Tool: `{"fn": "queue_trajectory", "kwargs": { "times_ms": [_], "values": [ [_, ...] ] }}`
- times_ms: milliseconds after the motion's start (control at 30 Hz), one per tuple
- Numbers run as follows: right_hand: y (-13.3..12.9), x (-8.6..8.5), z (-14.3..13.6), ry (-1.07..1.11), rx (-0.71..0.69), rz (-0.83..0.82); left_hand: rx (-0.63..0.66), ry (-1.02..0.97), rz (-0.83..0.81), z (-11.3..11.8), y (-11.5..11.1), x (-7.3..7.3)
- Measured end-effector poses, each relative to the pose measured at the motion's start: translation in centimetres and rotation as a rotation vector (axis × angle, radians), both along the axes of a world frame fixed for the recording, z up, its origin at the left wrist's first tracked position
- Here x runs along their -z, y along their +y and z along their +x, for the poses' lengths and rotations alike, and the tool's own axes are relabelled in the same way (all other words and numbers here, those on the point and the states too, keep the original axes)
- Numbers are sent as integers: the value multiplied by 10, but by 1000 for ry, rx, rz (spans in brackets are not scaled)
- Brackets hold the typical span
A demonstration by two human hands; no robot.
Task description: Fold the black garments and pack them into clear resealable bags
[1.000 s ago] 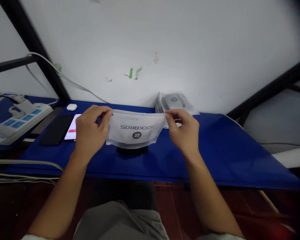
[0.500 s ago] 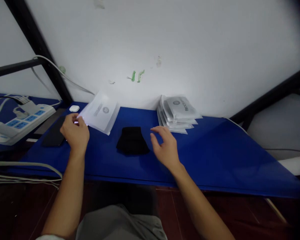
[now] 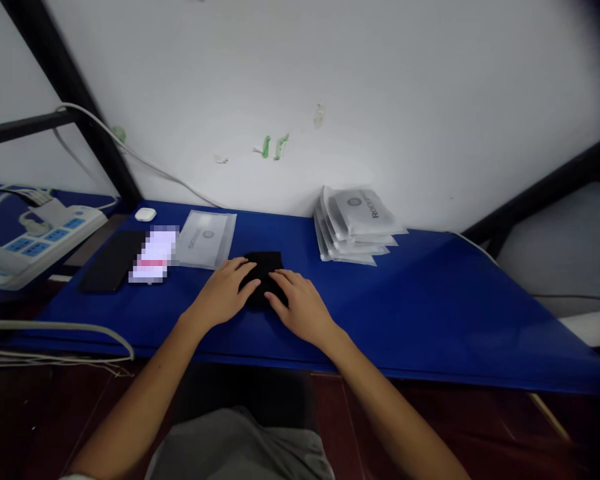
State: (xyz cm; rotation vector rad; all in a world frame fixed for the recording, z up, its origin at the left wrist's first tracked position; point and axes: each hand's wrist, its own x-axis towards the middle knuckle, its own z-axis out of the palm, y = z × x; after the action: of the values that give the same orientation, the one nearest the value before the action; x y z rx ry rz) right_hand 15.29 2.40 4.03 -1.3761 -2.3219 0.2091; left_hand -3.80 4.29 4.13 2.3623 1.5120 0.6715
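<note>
A folded piece of black fabric (image 3: 264, 261) lies on the blue table, and both hands rest on it. My left hand (image 3: 223, 293) covers its left side, thumb and fingers apart. On the right side, my right hand (image 3: 301, 308) lies with its fingers stretched over the cloth and the thumb apart from them. Neither hand grips the fabric. Left of it, a flat frosted zip bag (image 3: 206, 241) with dark print lies on the table, touched by neither hand.
Several frosted bags, the top one with dark contents, form a stack (image 3: 363, 217) by the wall. At left are a lit phone (image 3: 155, 253), a dark flat device (image 3: 111, 262), a white earbud case (image 3: 145, 215) and a power strip (image 3: 45, 240) with cables.
My left hand has let go of the frosted bag, now flat on the table, and moved right onto the black fabric. My right hand has shifted left onto the fabric too.
</note>
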Motion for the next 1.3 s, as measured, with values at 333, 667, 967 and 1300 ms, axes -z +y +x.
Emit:
{"fn": "queue_trajectory", "kwargs": {
  "times_ms": [333,667,967,1300],
  "values": [
    [16,-5,17,-1,51,41,42,-17,-80,11,3,-7],
    [17,10,19,164,48,116,115,1,56,8,4,19],
    [16,13,20,170,28,88,122,-41,125,4,2,23],
    [13,9,19,211,-7,118,103,-96,156,5,3,24]
  ]
}}
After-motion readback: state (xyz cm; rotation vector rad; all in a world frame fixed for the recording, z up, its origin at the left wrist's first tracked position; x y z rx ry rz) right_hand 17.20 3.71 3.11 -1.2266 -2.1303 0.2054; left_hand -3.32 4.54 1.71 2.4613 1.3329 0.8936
